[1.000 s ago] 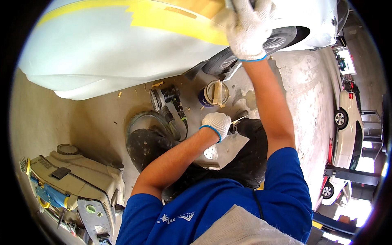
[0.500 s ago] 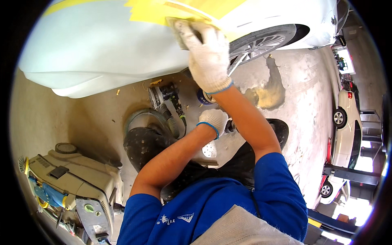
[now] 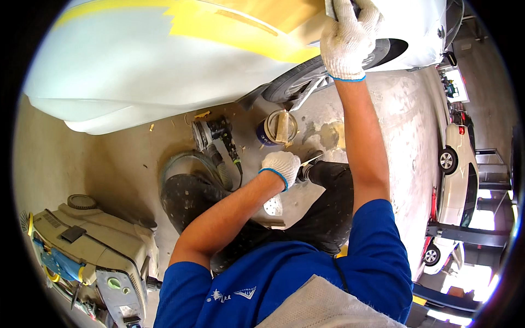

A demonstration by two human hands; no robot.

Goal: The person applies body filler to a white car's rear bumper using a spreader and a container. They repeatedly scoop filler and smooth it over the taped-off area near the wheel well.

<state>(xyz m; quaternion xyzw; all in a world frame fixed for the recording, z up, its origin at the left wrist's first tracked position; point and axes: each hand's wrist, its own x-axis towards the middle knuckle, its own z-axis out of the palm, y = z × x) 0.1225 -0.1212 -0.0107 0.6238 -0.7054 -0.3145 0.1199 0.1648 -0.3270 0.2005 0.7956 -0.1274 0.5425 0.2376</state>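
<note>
My right hand, in a white knitted glove, reaches up to the car's side above the wheel. Its fingers press a flat grey spreader-like piece against the panel, mostly hidden by the hand. Beside it, the white car body carries a yellow patch with a tan area along its upper part. Low between my knees, my gloved left hand is closed on a thin, pale flat tool, seen almost edge-on.
A round can with a pale strip across its top stands below the car wheel. Left of it lie a sander and its hose. A beige wheeled machine stands at lower left. Another car is at far right.
My right hand has moved up and right across the panel, from the yellow patch's lower edge to above the wheel. The can has come into fuller view. My left hand stays low, closed.
</note>
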